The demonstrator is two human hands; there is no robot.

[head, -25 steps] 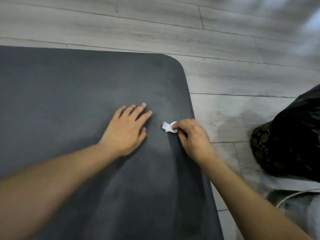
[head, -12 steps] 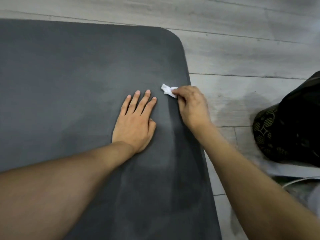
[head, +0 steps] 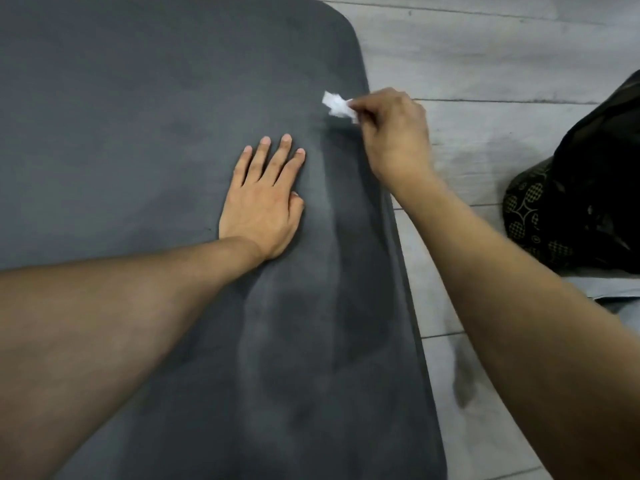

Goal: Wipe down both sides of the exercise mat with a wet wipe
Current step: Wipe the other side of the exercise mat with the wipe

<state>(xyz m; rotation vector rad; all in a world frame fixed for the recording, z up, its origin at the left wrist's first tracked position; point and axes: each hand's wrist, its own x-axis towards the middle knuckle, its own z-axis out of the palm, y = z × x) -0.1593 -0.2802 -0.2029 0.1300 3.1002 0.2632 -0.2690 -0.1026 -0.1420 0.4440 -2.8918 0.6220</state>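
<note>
A dark grey exercise mat [head: 138,116] lies flat on the floor and fills the left and middle of the view, its rounded far right corner at the top. My left hand [head: 263,202] rests flat on the mat with straight fingers. My right hand [head: 391,136] pinches a small crumpled white wet wipe [head: 337,105] against the mat near its right edge, just short of the far corner. Faint wiped streaks run down the mat between my two arms.
Grey wood-look floor planks [head: 485,57] lie beyond the mat and to its right. A black bag [head: 588,188] with a patterned side sits on the floor at the right edge. A pale cloth [head: 620,289] shows below the bag.
My right hand has slid the wipe away from me along the mat's right edge toward the far corner. My left hand stays flat on the mat. The camera has tipped down.
</note>
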